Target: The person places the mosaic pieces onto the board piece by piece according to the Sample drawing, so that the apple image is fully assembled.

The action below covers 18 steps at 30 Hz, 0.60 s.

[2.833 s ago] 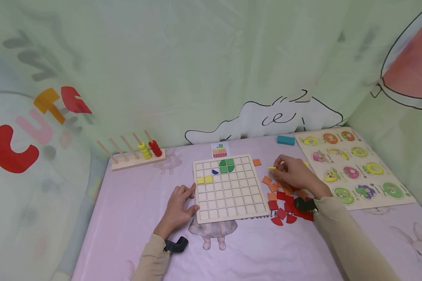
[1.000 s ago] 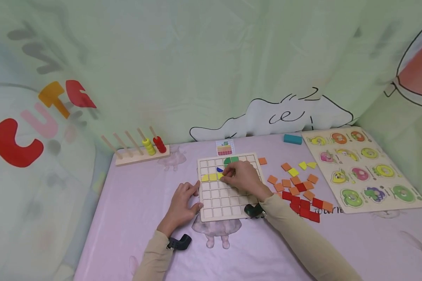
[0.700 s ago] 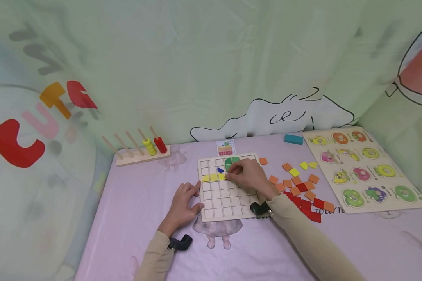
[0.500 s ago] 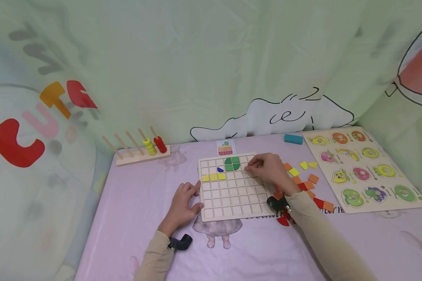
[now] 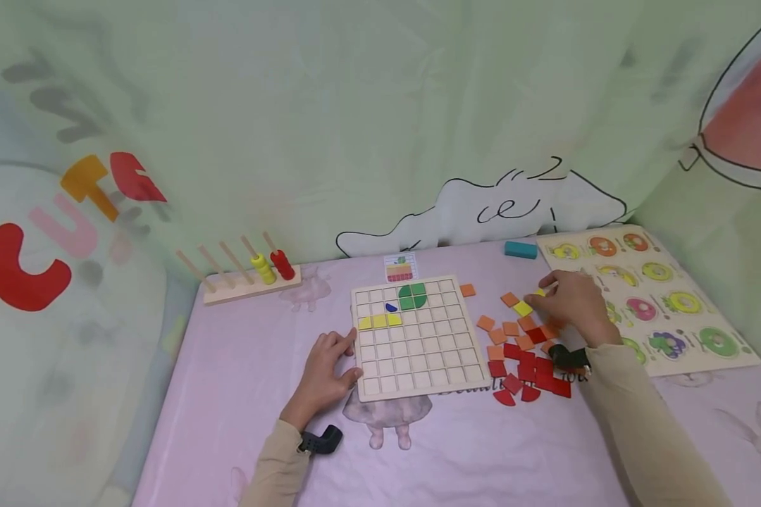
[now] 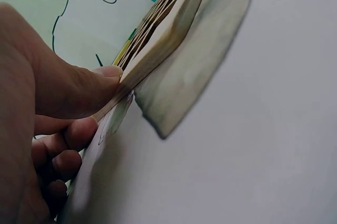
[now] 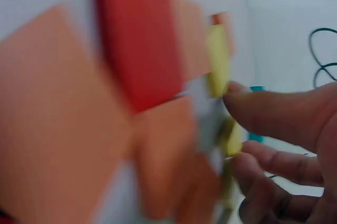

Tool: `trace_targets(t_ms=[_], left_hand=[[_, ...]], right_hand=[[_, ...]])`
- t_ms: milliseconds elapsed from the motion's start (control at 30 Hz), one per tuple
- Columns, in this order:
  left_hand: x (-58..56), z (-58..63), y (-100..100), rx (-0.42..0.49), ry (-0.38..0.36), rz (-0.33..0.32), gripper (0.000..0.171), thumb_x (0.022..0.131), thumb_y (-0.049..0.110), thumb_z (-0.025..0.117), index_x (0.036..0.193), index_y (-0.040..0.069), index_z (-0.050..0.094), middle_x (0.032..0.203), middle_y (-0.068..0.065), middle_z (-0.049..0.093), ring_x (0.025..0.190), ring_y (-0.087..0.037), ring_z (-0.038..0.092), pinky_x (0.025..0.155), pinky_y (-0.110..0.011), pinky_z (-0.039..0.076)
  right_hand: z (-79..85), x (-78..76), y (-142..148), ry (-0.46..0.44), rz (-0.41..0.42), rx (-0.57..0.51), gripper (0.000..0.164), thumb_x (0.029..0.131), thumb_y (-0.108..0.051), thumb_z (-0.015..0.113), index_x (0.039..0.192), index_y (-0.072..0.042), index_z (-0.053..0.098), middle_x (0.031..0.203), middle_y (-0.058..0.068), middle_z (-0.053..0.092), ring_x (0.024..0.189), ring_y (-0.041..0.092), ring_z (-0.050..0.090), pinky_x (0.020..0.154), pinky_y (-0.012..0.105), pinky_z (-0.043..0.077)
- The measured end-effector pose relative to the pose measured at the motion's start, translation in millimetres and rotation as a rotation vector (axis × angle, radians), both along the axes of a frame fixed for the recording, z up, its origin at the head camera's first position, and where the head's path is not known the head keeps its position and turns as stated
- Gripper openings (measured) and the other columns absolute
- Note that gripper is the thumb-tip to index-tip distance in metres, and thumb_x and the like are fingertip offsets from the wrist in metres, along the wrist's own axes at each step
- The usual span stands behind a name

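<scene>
My left hand (image 5: 322, 374) rests thumb and fingertips against the left edge of a wooden grid board (image 5: 428, 359); in the left wrist view its thumb (image 6: 87, 90) touches the board's edge (image 6: 158, 50). On the board lie green rounded tiles (image 5: 412, 297), a small blue half-round tile (image 5: 391, 308) and a row of yellow tiles (image 5: 380, 321). My right hand (image 5: 573, 303) is over the loose tiles, thumb and index apart around a yellow tile (image 5: 540, 292). The right wrist view is blurred, with this yellow tile (image 7: 233, 139) between the fingertips, not visibly pinched.
Several orange tiles (image 5: 510, 329) and red tiles (image 5: 526, 367) lie right of the board. A pattern card (image 5: 399, 268) is behind it. A bead-peg rack (image 5: 254, 286) stands back left. A teal block (image 5: 521, 250) and a fruit puzzle board (image 5: 685, 338) are at right.
A third yellow tile came to lie in the board's row, set down by my right hand. That hand then moved right to the loose tiles. The left hand stayed at the board's edge.
</scene>
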State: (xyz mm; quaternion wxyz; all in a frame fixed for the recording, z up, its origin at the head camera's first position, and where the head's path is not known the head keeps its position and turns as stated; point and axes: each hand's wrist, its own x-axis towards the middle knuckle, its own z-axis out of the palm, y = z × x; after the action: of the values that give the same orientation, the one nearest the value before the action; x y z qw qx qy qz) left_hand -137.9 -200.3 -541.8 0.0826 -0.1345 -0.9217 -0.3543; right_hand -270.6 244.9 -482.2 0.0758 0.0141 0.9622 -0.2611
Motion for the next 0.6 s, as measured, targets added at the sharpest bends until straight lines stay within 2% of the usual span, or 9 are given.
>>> trace_targets(t_ms=[167,333,500,600], left_hand=[[-0.1,0.7,-0.3,0.008,-0.002,-0.003,0.072,0.080,0.006,0.079,0.148,-0.005,0.058,0.096,-0.002,0.057,0.094,-0.014,0.041,0.084,-0.031,0.035],[-0.5,-0.1,-1.0,0.013,0.012,-0.005,0.071,0.079,0.006,0.079,0.147,-0.005,0.058,0.096,-0.002,0.057,0.093,-0.014,0.041,0.083,-0.031,0.034],[-0.6,-1.7,-1.6,0.014,0.005,-0.003,0.071,0.079,0.006,0.079,0.147,-0.005,0.059,0.096,-0.001,0.057,0.093,-0.014,0.041,0.084,-0.031,0.034],[-0.5,-2.7,-2.0,0.011,-0.002,0.000,0.072,0.080,0.007,0.079,0.148,-0.003,0.058,0.096,0.000,0.057,0.093,-0.013,0.041,0.084,-0.030,0.034]], right_hand=[[-7.1,-1.1,0.0,-0.009,-0.009,0.015,0.053,0.094,-0.030,0.079,0.123,0.009,0.059,0.110,0.029,0.063,0.094,0.037,0.060,0.060,0.029,0.050],[-6.4,-0.9,-2.7,-0.032,0.000,0.034,0.053,0.096,-0.032,0.076,0.121,0.012,0.059,0.107,0.028,0.062,0.097,0.038,0.057,0.062,0.032,0.051],[-4.1,1.7,-4.3,-0.076,-0.012,-0.019,0.050,0.097,-0.032,0.072,0.120,0.012,0.061,0.100,0.022,0.067,0.090,0.032,0.062,0.060,0.029,0.051],[-1.3,3.1,-7.2,-0.067,-0.012,-0.039,0.047,0.096,-0.031,0.071,0.118,0.011,0.066,0.099,0.023,0.069,0.089,0.032,0.061,0.061,0.029,0.051]])
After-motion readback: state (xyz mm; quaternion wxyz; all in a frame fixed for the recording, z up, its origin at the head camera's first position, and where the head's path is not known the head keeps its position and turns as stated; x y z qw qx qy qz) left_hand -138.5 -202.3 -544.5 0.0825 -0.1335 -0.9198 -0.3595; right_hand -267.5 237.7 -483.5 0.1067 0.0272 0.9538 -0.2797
